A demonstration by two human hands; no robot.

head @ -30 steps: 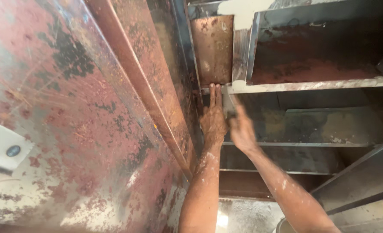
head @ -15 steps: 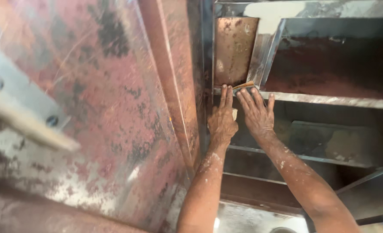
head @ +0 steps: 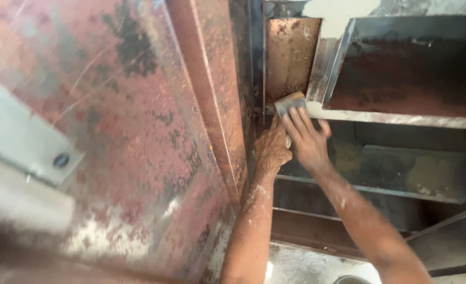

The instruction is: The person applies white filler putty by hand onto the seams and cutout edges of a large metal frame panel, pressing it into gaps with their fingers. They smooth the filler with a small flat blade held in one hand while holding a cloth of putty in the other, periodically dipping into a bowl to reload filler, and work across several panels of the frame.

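Observation:
Both my arms reach up to a rusty steel frame. My right hand (head: pixel 307 138) presses a small grey sanding pad (head: pixel 290 103) with its fingers against the edge of a steel ledge (head: pixel 401 119), just below a rusty brown plate (head: pixel 291 58). My left hand (head: pixel 271 150) sits right beside it, fingers curled, resting against the vertical steel member (head: pixel 228 105). What the left hand holds, if anything, is hidden. Both forearms are dusted with pale powder.
A large rusty red steel panel (head: pixel 112 137) fills the left. A pale bracket with bolts (head: pixel 28 142) crosses its left edge. Dark steel beams (head: pixel 390 184) run behind my right arm. A pale patch (head: pixel 338 13) shows at the top.
The view has shifted, bringing the frame closer. My right hand has moved up to the ledge edge with the grey pad under its fingers. My left hand's fingers have curled from flat.

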